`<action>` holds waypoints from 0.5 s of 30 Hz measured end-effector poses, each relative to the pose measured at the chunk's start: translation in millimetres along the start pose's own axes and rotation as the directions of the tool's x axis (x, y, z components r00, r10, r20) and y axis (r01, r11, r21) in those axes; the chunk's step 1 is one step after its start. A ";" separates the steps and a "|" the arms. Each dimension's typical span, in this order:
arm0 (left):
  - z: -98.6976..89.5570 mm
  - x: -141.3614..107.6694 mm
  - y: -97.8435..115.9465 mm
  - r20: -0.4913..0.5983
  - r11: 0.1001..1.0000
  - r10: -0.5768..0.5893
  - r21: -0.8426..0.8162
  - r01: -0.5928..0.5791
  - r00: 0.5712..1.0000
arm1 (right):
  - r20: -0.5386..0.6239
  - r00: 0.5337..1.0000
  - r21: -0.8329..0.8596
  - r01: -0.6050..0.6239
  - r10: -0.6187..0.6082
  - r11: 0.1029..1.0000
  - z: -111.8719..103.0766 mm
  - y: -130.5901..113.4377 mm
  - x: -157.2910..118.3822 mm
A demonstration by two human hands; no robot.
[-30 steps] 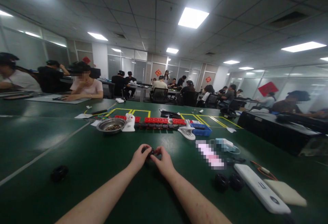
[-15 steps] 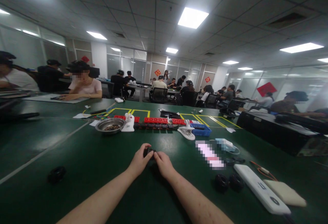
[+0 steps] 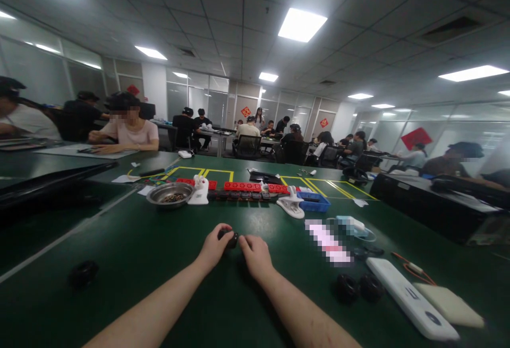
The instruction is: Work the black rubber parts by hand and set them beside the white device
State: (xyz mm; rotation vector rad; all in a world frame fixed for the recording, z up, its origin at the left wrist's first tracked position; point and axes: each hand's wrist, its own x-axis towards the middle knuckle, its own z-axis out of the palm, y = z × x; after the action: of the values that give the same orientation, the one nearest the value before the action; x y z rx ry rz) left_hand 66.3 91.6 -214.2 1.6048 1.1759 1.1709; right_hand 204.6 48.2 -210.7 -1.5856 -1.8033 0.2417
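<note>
On the green table (image 3: 159, 247), our left hand (image 3: 214, 246) pinches a black part (image 3: 234, 240), which might slip if that hold slackens; whether our right hand (image 3: 257, 254) grips anything, we cannot tell.

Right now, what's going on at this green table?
A person has a small black part in the left hand, just above or on the table; I can't tell which. The right hand is close beside it; whether it touches the part isn't clear. Two round black pieces lie to the right, and another one to the left. Farther back are a metal bowl of small bits and a blue bin.
</note>
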 end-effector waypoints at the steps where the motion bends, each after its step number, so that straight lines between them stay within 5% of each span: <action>1: -0.2 -1.8 0.7 0.011 1.000 0.013 0.016 -0.013 1.000 | 0.023 1.000 -0.001 0.000 0.000 1.000 1.2 2.2 0.6; 6: -2.4 -8.8 5.2 0.096 0.992 0.097 0.069 -0.104 0.991 | 0.040 0.998 0.058 0.054 -0.056 0.997 6.2 6.8 1.3; 15: -2.3 -4.6 0.1 0.050 0.985 0.040 0.166 -0.048 0.998 | -0.005 0.997 0.209 0.077 -0.078 0.975 9.0 5.0 -0.6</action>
State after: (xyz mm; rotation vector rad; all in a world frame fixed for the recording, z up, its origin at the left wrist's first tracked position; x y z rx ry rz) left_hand 63.4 87.4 -214.5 1.7821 1.2423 1.0804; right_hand 203.0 51.5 -220.3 -1.3665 -1.7754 0.3849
